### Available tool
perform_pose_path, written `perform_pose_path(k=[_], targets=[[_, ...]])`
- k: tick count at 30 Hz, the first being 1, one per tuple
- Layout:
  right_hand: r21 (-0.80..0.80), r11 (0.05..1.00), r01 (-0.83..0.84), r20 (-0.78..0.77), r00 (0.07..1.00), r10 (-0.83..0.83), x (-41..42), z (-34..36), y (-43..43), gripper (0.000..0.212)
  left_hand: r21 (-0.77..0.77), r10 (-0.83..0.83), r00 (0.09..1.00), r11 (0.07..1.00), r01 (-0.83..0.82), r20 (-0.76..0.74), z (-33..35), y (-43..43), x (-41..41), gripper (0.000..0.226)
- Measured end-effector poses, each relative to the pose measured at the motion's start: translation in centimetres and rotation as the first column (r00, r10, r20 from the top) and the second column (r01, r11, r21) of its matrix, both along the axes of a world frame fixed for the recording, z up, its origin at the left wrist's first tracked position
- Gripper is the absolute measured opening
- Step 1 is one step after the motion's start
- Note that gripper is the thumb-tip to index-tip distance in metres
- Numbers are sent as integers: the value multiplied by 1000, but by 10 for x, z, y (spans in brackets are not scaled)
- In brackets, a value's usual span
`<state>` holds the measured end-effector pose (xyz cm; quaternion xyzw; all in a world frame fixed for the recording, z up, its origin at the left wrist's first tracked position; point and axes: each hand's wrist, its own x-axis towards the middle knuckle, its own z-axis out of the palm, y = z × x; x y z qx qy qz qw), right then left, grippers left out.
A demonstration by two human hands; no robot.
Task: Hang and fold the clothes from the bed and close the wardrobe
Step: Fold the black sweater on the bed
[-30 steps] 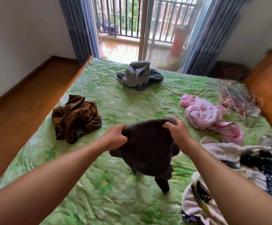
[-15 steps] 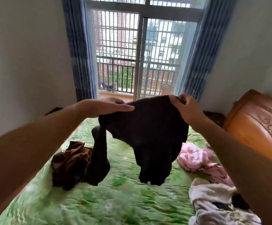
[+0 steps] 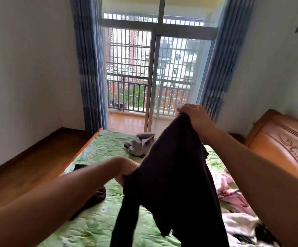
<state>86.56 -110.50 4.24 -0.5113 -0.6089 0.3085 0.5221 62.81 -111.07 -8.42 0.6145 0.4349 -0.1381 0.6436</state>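
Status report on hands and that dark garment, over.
Grip: right hand high on dark garment, left hand at its lower edge, fingers hidden. It hangs over the bed. Beyond, grey garment and pink garment, not blocking.

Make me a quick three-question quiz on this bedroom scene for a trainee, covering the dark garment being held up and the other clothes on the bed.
1. True or false: the dark knitted garment lies flat on the green quilted bedspread.
2. The left hand and the right hand both grip it. Which is higher? A: left. B: right. C: level.
3. Short answer: what colour is the crumpled garment lying nearest the sliding glass balcony door?

Key: 1 false, it hangs in the air above the bed. 2 B. 3 grey.
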Motion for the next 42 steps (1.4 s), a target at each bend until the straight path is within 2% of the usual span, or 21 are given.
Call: perform_pose_path(k=[2,5,9,11,13,17,19,20,23,26,27,28,30,32,34,35,37,40,42], targets=[[-31,999,-7,-18,1000,6,5,-2,-2,21,21,-30,999,999,29,40,-1,-5,9,50],[-129,992,-5,-60,998,-3,17,-9,-4,29,98,16,994,995,-27,112,1,-5,17,46],[-275,961,11,-76,997,-33,37,-21,0,61,281,193,932,917,-283,307,6,9,19,15],[-374,926,-52,-126,992,5,47,-30,1,65,287,273,847,856,-430,456,15,18,17,14],[-481,866,-137,-174,983,59,52,-43,1,60,253,309,760,815,-522,572,31,25,14,14],[-593,789,-158,6,980,200,44,-81,-1,42,86,393,511,723,-685,765,70,29,21,11],[-634,750,-186,6,969,246,33,-92,-3,34,-7,395,408,725,-689,823,88,27,23,16],[-618,760,-203,15,963,269,26,-96,-2,26,-22,378,393,744,-667,838,94,25,24,18],[-505,842,-188,40,970,240,9,-105,4,15,7,318,433,800,-600,843,97,17,21,21],[-477,828,-293,-148,956,253,-10,-114,4,17,-6,321,466,828,-560,825,91,10,11,18],[-452,845,-284,-204,956,212,-16,-117,4,18,-16,327,491,844,-536,807,90,8,5,12],[-417,875,-246,-242,958,154,-21,-116,5,19,-10,327,533,859,-512,781,88,7,-2,8],[-296,947,-121,-226,973,54,-29,-110,7,11,98,294,659,867,-489,692,84,8,-14,6],[-174,982,-73,-188,981,39,-39,-93,5,5,275,303,748,795,-540,591,80,10,-20,15],[-110,987,-113,-173,981,93,-51,-73,0,18,393,361,762,692,-605,538,76,14,-23,32],[-91,986,-140,-160,979,124,-57,-64,-3,22,417,358,774,684,-599,523,75,17,-26,48],[-68,977,-203,-121,973,194,-63,-51,-6,30,341,339,810,778,-528,479,73,22,-31,70],[-79,967,-241,-78,969,235,-61,-43,-11,46,193,277,875,907,-374,397,72,25,-36,61],[-111,968,-227,-70,973,220,-52,-45,-11,56,226,299,868,885,-408,395,74,29,-36,53]])
